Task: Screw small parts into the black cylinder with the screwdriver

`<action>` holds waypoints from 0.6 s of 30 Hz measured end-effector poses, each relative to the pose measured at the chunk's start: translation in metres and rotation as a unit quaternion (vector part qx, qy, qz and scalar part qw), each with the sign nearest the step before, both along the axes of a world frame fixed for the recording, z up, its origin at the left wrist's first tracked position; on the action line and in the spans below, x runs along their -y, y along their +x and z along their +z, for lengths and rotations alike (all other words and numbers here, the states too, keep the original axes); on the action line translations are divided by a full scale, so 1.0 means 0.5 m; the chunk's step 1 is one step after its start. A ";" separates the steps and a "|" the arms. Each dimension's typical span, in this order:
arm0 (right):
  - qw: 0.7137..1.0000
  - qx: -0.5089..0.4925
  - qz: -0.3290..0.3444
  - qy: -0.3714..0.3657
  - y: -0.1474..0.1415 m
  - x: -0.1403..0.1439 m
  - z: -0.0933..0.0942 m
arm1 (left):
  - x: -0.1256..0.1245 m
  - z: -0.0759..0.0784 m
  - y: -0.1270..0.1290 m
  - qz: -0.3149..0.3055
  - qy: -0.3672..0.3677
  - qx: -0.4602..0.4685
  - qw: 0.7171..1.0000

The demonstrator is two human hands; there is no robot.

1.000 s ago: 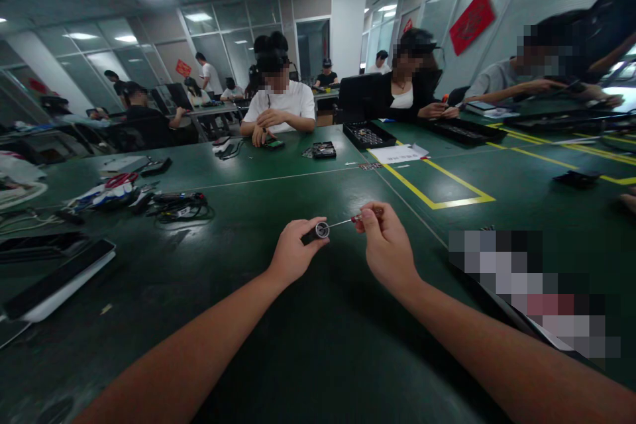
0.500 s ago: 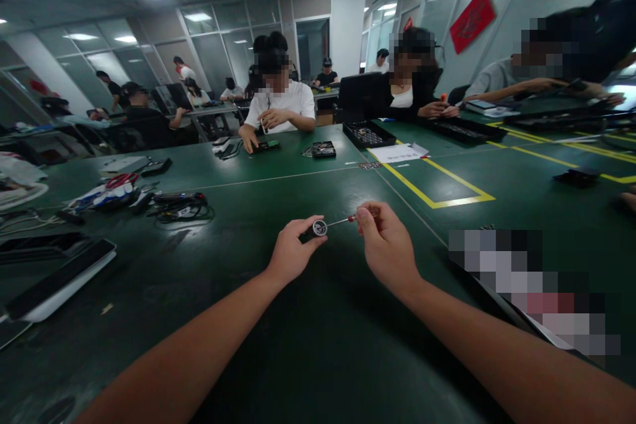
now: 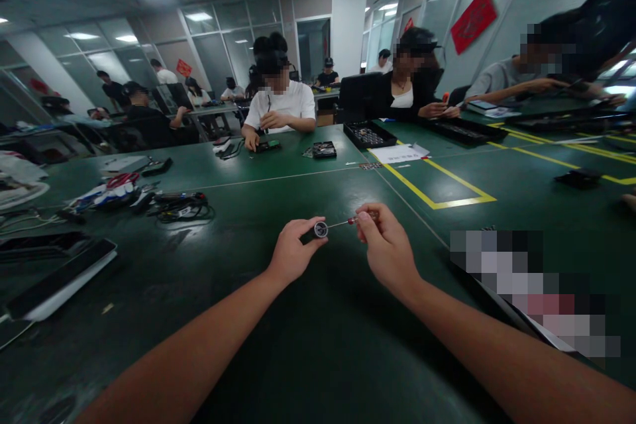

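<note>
As forearms (image 3: 226,318) converge, fingers (image 3: 383,216) gripping screwdriver (image 3: 350,221)

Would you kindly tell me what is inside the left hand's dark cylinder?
Within its open end, the dark cylinder shows small grey detail, too tiny to identify; the thin shaft reaches that opening. Anything deeper is hidden.

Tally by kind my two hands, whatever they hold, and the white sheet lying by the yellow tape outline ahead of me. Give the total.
Hands: 2 (left hand, right hand)
Black cylindrical part, in the left hand: 1
Screwdriver-like tool, in the right hand: 1
White sheet: 1
Total: 5
</note>
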State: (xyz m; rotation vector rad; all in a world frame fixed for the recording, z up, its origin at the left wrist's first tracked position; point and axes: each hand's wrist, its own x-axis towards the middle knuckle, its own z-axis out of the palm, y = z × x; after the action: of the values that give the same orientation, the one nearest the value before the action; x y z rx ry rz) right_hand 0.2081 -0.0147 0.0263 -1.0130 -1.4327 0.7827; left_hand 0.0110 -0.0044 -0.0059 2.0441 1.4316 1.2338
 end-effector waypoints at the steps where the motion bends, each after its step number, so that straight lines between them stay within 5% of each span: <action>1: 1.000 -0.008 0.007 0.000 0.000 0.002 0.001 | 0.000 0.000 0.000 0.001 0.003 -0.003 1.000; 10: 0.997 0.063 -0.052 0.006 0.002 0.003 0.012 | 0.001 0.004 0.000 -0.002 0.005 -0.014 1.000; 18: 0.998 0.069 0.004 -0.007 0.001 0.010 0.000 | 0.000 0.006 -0.003 0.008 -0.006 -0.009 1.000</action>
State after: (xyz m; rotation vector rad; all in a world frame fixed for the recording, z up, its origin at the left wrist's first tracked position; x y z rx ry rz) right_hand 0.2088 -0.0196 0.0263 -1.0896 -1.5512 0.7408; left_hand 0.0097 -0.0044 -0.0031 2.0443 1.4626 1.2143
